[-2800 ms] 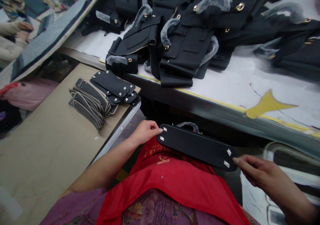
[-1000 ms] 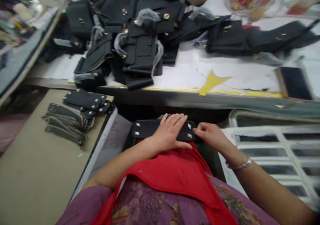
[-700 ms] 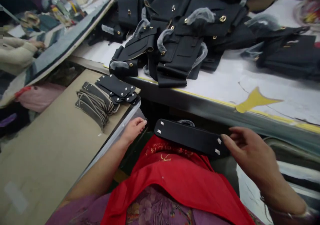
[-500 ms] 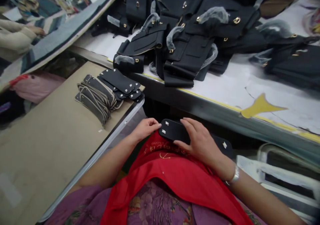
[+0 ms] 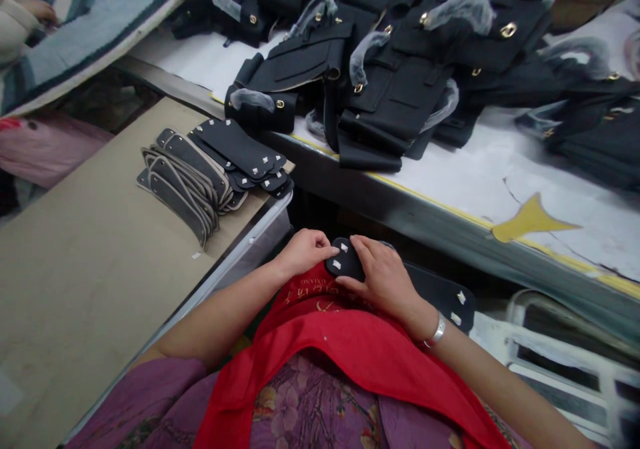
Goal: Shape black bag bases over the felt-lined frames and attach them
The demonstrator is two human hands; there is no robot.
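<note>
L hand (image 5: 310,252) & R hand (image 5: 383,277) on blk strip (image 5: 437,292) at lap, by red apron (image 5: 295,322).
L fingers pinch strip's L end, thumb on top; R fingers spread across it, thumb at near edge, fingertips at far edge. White tabs show at both ends; bracelet (image 5: 436,330) on R wrist. Out L, tan worktop (image 5: 100,216) w/ grey pcs (image 5: 187,186), pale-edged, beside overlapping blk pcs (image 5: 237,146) w/ white tabs. Ahead, white worktop (image 5: 440,182) w/ blk bags (image 5: 395,86), some handles plastic-wrapped; yellow cutout (image 5: 533,221) nr front edge. R: white slotted frame (image 5: 555,356). Far L: other person's hand (image 5: 41,10) nr striped cloth (image 5: 100,29).
</note>
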